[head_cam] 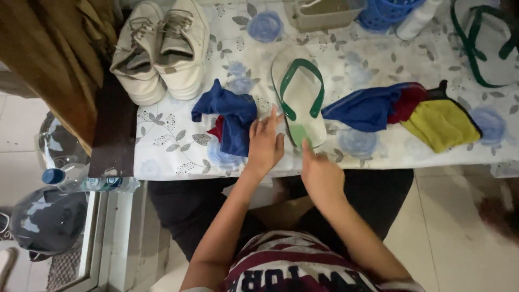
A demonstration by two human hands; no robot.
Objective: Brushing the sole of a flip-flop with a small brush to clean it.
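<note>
A white flip-flop with green straps lies sole-down in the middle of a table covered by a floral cloth. My left hand rests flat on the cloth just left of the flip-flop's heel, fingers apart, next to a crumpled blue cloth. My right hand hovers at the table's front edge, a finger touching the flip-flop's heel. Neither hand holds anything.
A pair of white sneakers stands at the back left. A blue, red and yellow cloth lies to the right. A second green-strapped flip-flop, a blue basket and a beige box are at the back.
</note>
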